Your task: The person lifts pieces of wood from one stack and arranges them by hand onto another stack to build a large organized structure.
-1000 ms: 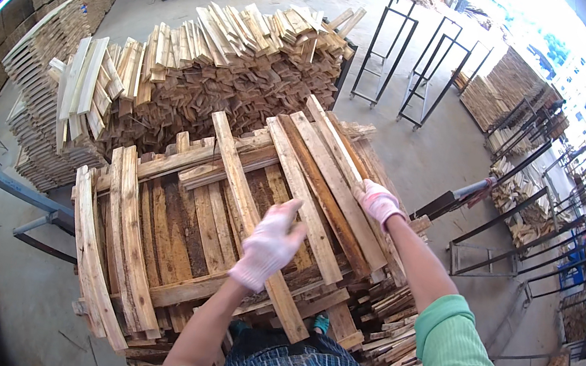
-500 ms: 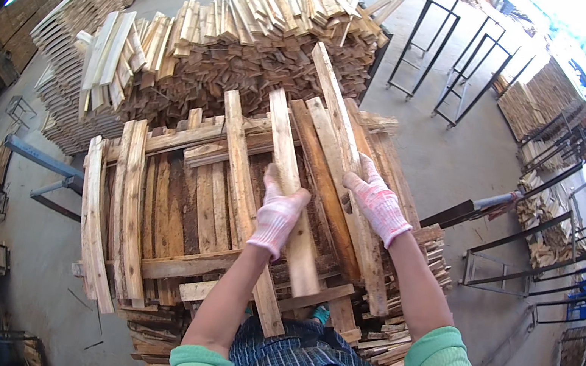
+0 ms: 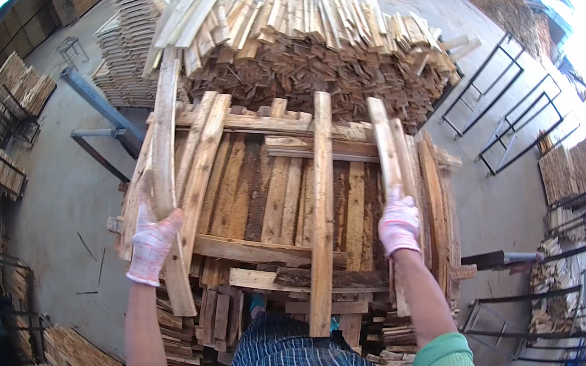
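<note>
At the left of the stack, my left hand [image 3: 153, 241], in a pale pink knitted glove, is closed around a long wooden plank [image 3: 166, 125] that slants across the planks beneath. On the right side, my gloved right hand [image 3: 401, 227] grips a light plank [image 3: 382, 140], with another plank [image 3: 406, 157] close alongside. Between my hands a single plank [image 3: 320, 203] lies lengthwise over the crosspieces [image 3: 251, 251]. Two planks [image 3: 204, 154] rest side by side just right of the left-hand plank. Below is a layer of brown, rough-edged boards [image 3: 275, 196].
Behind the stack stands a big heap of cut planks [image 3: 327, 66]. A blue-grey metal bar [image 3: 102, 107] juts in at left, and a dark metal arm [image 3: 503, 258] at right. Black metal frames [image 3: 484, 87] stand on the concrete floor [image 3: 75, 202]. Timber stacks [image 3: 12, 92] line the sides.
My left hand has moved from the middle to the left side with a plank. The right hand's raised plank is now lower, lying on the right side. The view has shifted left.
</note>
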